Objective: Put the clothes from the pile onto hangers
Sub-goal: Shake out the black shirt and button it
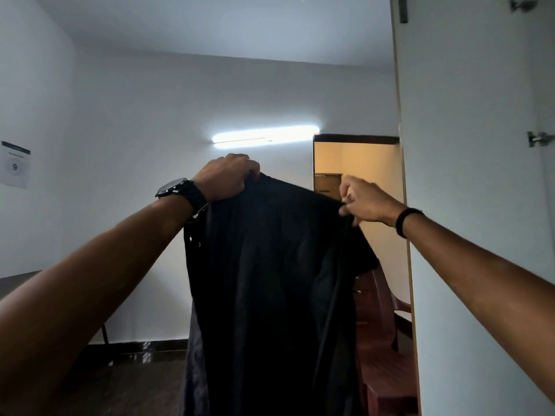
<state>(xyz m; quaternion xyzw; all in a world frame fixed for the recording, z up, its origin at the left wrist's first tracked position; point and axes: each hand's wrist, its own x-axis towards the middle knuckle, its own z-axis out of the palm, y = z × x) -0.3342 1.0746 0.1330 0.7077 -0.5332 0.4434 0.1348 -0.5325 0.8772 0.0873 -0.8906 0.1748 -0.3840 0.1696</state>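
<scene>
Both hands, left and right, pinch the dark garment's top edge; it hangs straight down between them.

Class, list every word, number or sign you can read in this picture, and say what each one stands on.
"9": inside a circle on the white paper sheet fixed to the left wall.
Dark header strip and small print on that sheet: too blurred to read.
Wristwatch on the left arm: face not readable.
Black garment: no visible text.

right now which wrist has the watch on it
The left wrist: it carries a black watch. The right wrist has only a thin black band.
</scene>
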